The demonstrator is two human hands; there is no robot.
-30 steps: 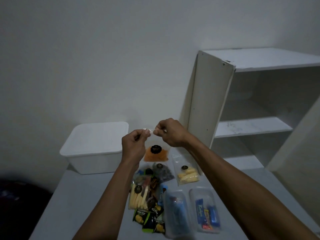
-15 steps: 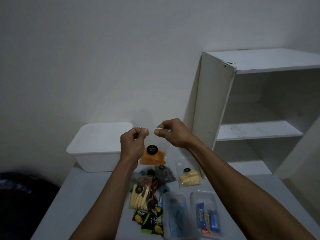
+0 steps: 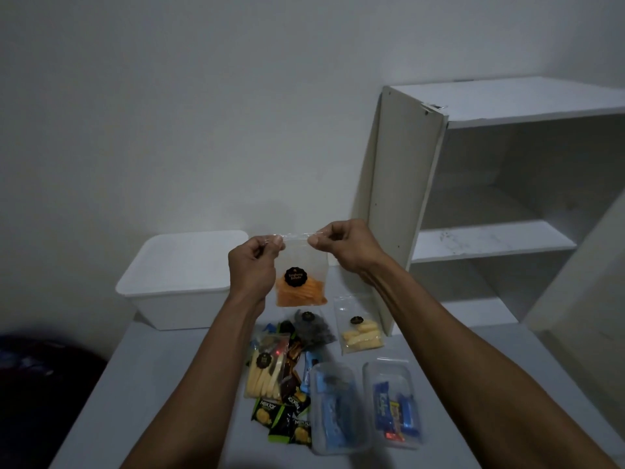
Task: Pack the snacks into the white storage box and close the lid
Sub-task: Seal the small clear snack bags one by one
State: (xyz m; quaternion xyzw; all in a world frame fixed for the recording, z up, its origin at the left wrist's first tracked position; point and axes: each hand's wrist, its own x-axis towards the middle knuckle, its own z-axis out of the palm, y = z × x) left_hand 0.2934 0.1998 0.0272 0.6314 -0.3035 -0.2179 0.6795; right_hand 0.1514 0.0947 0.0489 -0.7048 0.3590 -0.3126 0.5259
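I hold up a clear bag of orange snack sticks [image 3: 301, 286] with a black round label, above the table. My left hand [image 3: 253, 269] pinches its top left corner and my right hand [image 3: 345, 245] pinches the top right edge. The white storage box [image 3: 179, 282] stands at the back left with its lid on. More snacks lie below my hands: a bag of yellow sticks [image 3: 360, 335], a dark bag [image 3: 313, 328], a bag of pale sticks [image 3: 265, 374], green Nextar packets [image 3: 282, 416] and two clear tubs [image 3: 338, 407] [image 3: 394, 407] of blue-wrapped bars.
A white open shelf unit [image 3: 490, 238] stands at the right on the grey table [image 3: 152, 384], its side panel close to my right forearm. A dark object [image 3: 40, 374] sits beyond the table's left edge. A plain wall is behind.
Both hands have drawn slightly apart along the bag's top edge, and the bag hangs a little higher. The camera view has shifted somewhat.
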